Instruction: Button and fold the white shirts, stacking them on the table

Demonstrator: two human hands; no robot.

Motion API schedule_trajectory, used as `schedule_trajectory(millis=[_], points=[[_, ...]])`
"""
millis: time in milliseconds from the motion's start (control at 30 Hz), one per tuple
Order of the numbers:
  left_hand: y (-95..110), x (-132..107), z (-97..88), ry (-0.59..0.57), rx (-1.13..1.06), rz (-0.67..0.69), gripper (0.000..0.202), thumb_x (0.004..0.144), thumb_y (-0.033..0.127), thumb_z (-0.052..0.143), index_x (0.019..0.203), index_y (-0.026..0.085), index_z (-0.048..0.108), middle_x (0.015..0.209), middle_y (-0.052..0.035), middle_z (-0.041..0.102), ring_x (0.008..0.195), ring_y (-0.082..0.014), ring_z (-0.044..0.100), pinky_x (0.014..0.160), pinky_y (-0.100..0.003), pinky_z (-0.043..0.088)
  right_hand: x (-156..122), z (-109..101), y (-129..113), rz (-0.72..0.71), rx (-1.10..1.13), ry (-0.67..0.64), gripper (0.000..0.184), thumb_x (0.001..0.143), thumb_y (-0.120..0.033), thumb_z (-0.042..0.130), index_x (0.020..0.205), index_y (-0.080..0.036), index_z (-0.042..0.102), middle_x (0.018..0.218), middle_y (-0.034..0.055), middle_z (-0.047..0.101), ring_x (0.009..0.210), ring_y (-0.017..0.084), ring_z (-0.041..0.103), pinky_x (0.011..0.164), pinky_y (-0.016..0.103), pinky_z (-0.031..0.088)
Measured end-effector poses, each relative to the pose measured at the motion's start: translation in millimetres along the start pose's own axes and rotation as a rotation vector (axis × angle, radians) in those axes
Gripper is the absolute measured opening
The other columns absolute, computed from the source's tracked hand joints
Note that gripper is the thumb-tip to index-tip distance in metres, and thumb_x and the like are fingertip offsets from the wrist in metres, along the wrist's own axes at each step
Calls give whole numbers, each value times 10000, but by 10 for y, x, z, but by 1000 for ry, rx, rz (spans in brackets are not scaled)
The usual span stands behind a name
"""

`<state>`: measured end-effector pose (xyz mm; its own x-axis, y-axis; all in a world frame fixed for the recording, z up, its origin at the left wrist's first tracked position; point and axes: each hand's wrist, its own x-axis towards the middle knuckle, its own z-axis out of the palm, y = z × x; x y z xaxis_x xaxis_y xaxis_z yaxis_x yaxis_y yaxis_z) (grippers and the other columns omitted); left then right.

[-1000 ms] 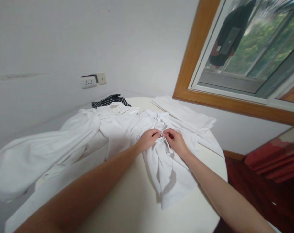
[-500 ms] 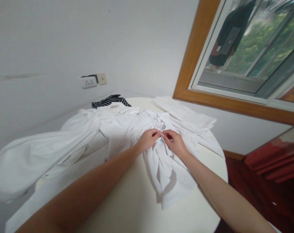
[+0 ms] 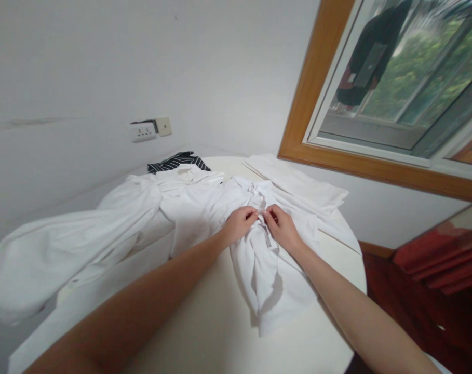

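Note:
A white shirt (image 3: 189, 202) lies spread and rumpled over a round white table (image 3: 220, 332), one sleeve hanging off at the left. My left hand (image 3: 239, 222) and my right hand (image 3: 281, 226) meet at the shirt's front opening. Both pinch the cloth there with closed fingertips that almost touch. Below my hands the two front panels hang in folds toward me. Whatever small thing is between the fingertips is too small to make out.
A folded white cloth (image 3: 298, 182) lies at the table's far right. A black-and-white striped garment (image 3: 177, 161) sits at the far edge by the wall, under a socket (image 3: 142, 131). A wood-framed window (image 3: 309, 88) is at the right, dark red furniture (image 3: 434, 259) below it.
Both hands stay pinched at the same spot on the shirt front, shifting only slightly up. The cloth under them has barely moved.

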<state>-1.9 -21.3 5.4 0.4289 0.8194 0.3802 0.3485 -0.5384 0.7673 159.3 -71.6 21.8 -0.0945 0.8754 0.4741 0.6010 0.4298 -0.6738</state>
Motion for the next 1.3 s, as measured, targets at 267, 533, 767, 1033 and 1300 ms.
schedule_trajectory(millis=[267, 533, 767, 1033, 1300], points=[[-4, -38, 21, -2, 86, 79, 202, 866, 295, 456, 870, 177, 620, 831, -37, 644, 763, -157, 584, 714, -269, 461, 20, 37, 40, -66, -124, -46, 261, 940, -317, 373, 698, -227, 415, 655, -12, 467, 650, 161, 446, 627, 271, 340], [154, -48, -45, 42, 341, 135, 166, 867, 264, 469, 868, 204, 624, 823, -42, 628, 804, -180, 583, 756, -286, 449, 72, 26, 139, 52, 219, -102, 320, 896, -458, 416, 686, -221, 461, 645, -23, 472, 663, 150, 464, 644, 262, 398], [72, 104, -114, 86, 28, -20, 187, 829, 305, 515, 855, 176, 648, 826, -44, 682, 771, -177, 617, 740, -287, 467, 90, -149, 73, 43, 144, -101, 330, 911, -457, 438, 774, -198, 590, 740, 7, 591, 710, 153, 532, 675, 270, 427], [-73, 275, -124, 208, -335, -249, 198, 793, 343, 527, 841, 166, 601, 737, -24, 668, 677, -151, 615, 689, -285, 487, 21, -206, 28, -147, -165, -190, 409, 740, -389, 724, 1079, -203, 591, 1046, 85, 631, 976, 231, 558, 895, 368, 424], [8, 30, -111, 79, 164, 47, 337, 730, 480, 661, 909, 208, 572, 870, -54, 630, 839, -203, 592, 808, -328, 462, 88, -246, 296, 26, -126, -150, 135, 833, -278, 512, 732, -205, 561, 658, -19, 543, 614, 144, 473, 604, 257, 374]])
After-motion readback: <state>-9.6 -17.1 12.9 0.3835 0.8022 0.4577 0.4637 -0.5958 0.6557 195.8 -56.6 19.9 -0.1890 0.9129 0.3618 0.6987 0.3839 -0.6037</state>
